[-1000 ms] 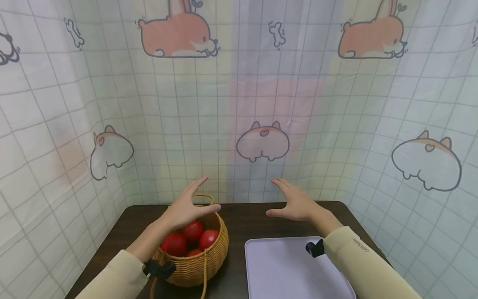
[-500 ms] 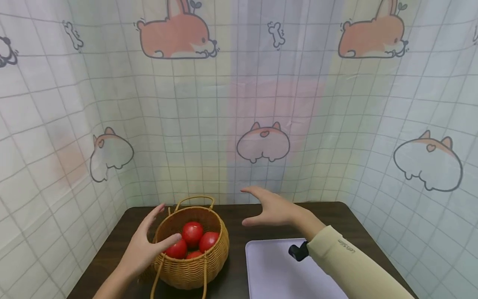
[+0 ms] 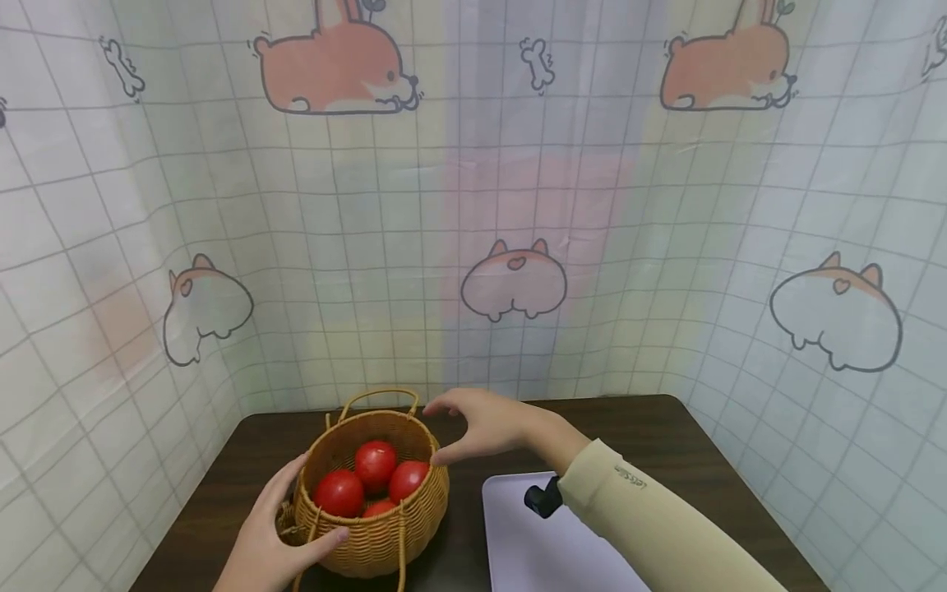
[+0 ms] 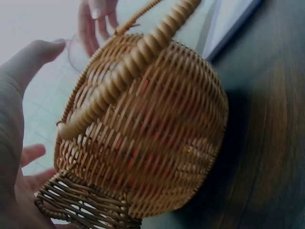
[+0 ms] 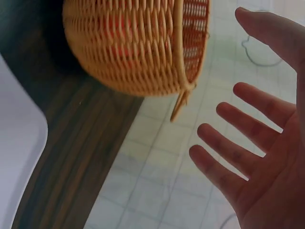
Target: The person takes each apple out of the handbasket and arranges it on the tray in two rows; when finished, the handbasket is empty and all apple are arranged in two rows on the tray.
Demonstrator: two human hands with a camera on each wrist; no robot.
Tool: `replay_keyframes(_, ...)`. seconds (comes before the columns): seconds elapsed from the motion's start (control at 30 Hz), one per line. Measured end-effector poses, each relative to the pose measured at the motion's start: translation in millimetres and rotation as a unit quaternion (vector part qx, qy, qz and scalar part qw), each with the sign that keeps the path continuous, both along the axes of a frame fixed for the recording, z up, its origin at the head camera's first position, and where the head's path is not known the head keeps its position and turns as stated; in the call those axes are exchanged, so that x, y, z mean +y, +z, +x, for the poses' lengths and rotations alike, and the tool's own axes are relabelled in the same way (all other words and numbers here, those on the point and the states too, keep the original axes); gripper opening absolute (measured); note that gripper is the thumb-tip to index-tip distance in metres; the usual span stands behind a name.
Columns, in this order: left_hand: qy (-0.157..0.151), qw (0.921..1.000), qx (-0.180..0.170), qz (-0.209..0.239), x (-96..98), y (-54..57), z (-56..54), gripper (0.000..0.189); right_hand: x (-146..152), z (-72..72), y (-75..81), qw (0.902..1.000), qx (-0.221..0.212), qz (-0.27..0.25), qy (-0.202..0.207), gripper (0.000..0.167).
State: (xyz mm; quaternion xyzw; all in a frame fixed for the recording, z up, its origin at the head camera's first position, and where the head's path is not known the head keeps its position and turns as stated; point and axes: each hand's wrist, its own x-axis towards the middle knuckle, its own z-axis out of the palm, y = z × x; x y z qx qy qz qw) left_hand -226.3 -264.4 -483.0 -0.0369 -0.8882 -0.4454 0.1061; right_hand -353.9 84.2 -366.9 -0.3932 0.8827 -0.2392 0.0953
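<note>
A round wicker basket [image 3: 423, 526] stands on the dark wooden table, its mouth tilted towards me. Several round red fruits [image 3: 376, 465] lie inside; their exact kind is unclear. My left hand [image 3: 268, 536] is at the basket's left side, fingers spread and thumb in front of the wall; contact cannot be made out. By the right rim, my right hand [image 3: 484, 423] has its thumb and fingers apart. The right wrist view shows that palm [image 5: 271, 176] with nothing in it and a gap to the basket [image 5: 133, 47]. A thick wound handle [image 4: 133, 67] crosses the left wrist view.
A pale lilac tray [image 3: 518, 534] lies on the table right of the basket, partly under my right forearm. Behind the table [image 3: 681, 469] hangs a checked curtain [image 3: 370, 271] with cartoon dogs. A small darker woven piece [image 4: 86, 202] sticks out at the basket's left.
Both hands have come down to the basket. The left moved left and then lower beside its wall; the right moved left from above the tray to the rim. The basket has hardly shifted.
</note>
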Motion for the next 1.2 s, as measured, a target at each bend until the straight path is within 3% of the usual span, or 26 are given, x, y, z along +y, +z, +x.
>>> replay_keyframes(0.1, -0.001, 0.9999, -0.004, -0.015, 0.2, -1.9, -0.8, 0.115, -13, 1.6, -1.2, 0.9999, -0.01, 0.004, 0.008, 0.079)
replay_keyframes(0.3, 0.007, 0.9984, -0.047, -0.031, 0.0, -3.7, -0.4, 0.108, -38, 3.4, -2.3, 0.9994, -0.021, 0.018, 0.023, 0.074)
replay_keyframes(0.5, 0.022, 0.998, -0.041, -0.043, 0.5, -4.5, 1.9, 0.106, -62, -2.6, 0.7, 0.9983, -0.03, 0.043, 0.023, 0.074)
replay_keyframes(0.6, 0.031, 0.9974, -0.049, -0.043, 1.3, -4.5, 1.4, 0.114, -74, -8.8, -0.5, 0.9971, -0.044, 0.052, 0.033, 0.074)
replay_keyframes(0.83, 0.061, 0.9903, -0.118, -0.042, 3.1, -7.0, -1.4, 0.139, -101, -16.8, -10.5, 0.9924, -0.085, 0.067, 0.059, 0.068)
replay_keyframes(1.2, 0.062, 0.986, -0.149, -0.044, 0.7, -8.6, 0.6, 0.14, -148, -13.9, -29.0, 0.9879, -0.067, 0.129, 0.052, 0.059)
